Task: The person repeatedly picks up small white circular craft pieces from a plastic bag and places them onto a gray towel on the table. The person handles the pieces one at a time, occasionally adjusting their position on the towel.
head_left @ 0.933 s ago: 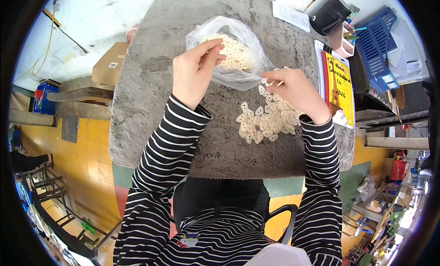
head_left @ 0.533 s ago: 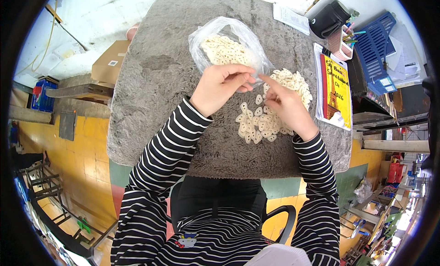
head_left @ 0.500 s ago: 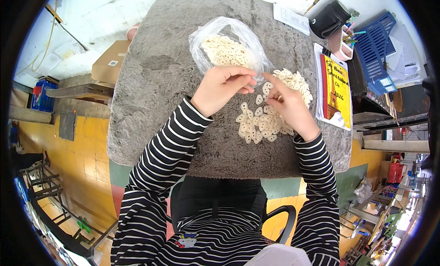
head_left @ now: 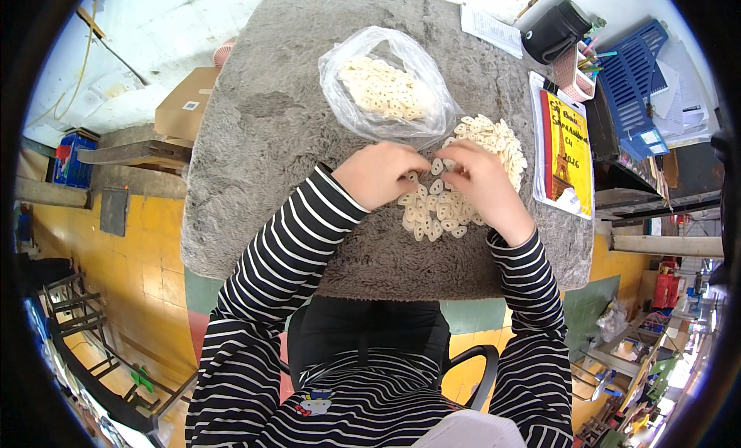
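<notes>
Small flat cream pieces with holes, roughly rounded triangles, lie in a loose near pile [head_left: 440, 210] and a denser heap [head_left: 505, 148] to the right. My left hand [head_left: 380, 175] is at the near pile's left edge, fingers curled in; whatever they pinch is mostly hidden. Over the pile's far side, my right hand [head_left: 488, 179] has thumb and forefinger closed at one of the cream pieces [head_left: 449, 164]. Beyond both hands, a clear plastic bag [head_left: 351, 118] lies with its mouth spread, holding many more such pieces [head_left: 382, 87].
A grey plush cloth [head_left: 255, 178] covers the table. Along the right edge are a yellow-covered folder [head_left: 567, 155], a pink pen basket [head_left: 573, 76], a black case [head_left: 554, 31] and a blue file rack [head_left: 629, 89]. A cardboard box [head_left: 185, 104] stands off to the left.
Both hands have come down toward me, from in front of the bag to the near pile, and are slightly farther apart. The bag's near side now shows.
</notes>
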### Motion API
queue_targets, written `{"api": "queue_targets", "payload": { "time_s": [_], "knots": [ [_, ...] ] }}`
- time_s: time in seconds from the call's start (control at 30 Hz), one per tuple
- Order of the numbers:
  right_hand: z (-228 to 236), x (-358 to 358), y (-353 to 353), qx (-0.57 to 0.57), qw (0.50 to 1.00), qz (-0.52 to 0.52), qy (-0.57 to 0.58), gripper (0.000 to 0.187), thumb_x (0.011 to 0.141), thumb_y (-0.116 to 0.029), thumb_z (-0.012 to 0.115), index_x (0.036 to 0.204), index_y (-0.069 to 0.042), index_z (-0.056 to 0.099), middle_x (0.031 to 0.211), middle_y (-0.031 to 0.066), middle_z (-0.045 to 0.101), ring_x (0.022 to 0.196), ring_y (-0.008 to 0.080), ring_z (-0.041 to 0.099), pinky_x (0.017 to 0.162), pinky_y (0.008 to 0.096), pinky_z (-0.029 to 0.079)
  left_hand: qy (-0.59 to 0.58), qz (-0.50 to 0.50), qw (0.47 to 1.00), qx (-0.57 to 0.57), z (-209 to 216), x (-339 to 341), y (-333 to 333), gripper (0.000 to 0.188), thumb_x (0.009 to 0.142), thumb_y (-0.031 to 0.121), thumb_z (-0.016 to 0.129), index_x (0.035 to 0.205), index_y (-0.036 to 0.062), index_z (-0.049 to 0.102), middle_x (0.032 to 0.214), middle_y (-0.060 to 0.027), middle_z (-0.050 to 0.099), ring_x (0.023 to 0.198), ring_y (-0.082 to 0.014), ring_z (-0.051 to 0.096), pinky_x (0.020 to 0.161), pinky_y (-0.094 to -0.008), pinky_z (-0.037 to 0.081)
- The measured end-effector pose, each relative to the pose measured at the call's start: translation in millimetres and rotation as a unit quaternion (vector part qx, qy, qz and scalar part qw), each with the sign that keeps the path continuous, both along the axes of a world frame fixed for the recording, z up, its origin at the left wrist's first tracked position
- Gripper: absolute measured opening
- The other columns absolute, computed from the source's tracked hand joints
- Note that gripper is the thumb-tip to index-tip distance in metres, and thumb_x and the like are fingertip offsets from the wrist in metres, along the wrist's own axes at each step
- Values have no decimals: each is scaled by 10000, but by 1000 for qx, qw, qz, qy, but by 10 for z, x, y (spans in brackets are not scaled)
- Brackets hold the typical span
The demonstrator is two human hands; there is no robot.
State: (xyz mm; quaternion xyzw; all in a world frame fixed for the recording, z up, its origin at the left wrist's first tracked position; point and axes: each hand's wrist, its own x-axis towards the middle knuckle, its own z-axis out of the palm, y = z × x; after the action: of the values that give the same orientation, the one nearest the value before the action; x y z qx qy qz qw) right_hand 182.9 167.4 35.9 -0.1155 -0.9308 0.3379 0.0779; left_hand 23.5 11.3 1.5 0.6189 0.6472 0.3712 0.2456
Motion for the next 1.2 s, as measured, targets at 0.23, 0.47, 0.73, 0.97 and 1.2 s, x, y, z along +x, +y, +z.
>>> {"api": "queue_targets", "payload": {
  "time_s": [0.23,0.47,0.73,0.97,1.2],
  "knots": [
    [-30,114,32,28,999,22,-32,206,808,-27,705,1011,13,708,898,145,690,755,262,646,704,347,518,37,-29,999,8,-110,52,-8,125,783,97,714,889,37,684,894,-121,620,879,-324,651,781,-416,522],
    [126,29,111,-444,887,-128,5,176,941,-67,662,1094,15,686,983,110,730,669,58,567,544,176,405,-22,-47,999,16,1,-70,-12,117,885,118,682,944,22,653,884,-109,652,812,-278,677,736,-360,521],
    [61,9,147,-573,797,-185,48,320,940,-93,680,1236,14,621,1105,151,724,706,87,670,513,142,441,-235,-1,972,14,109,-147,-8,140,941,109,672,1025,-4,668,881,-72,733,850,-126,700,736,-267,534],
    [360,-276,106,-401,906,-114,70,347,927,-92,691,1247,19,617,1102,136,726,699,81,621,590,196,472,-372,108,918,85,257,-277,-83,208,947,110,680,1120,-4,700,911,-101,746,798,-144,724,697,-228,572],
    [621,-829,64,-282,949,-40,133,452,938,-122,682,1365,-36,563,1154,123,712,759,68,586,721,209,481,-350,275,882,153,275,-388,-76,251,955,50,650,1149,-108,671,976,-174,738,850,-193,742,758,-255,603]
  ]
}}
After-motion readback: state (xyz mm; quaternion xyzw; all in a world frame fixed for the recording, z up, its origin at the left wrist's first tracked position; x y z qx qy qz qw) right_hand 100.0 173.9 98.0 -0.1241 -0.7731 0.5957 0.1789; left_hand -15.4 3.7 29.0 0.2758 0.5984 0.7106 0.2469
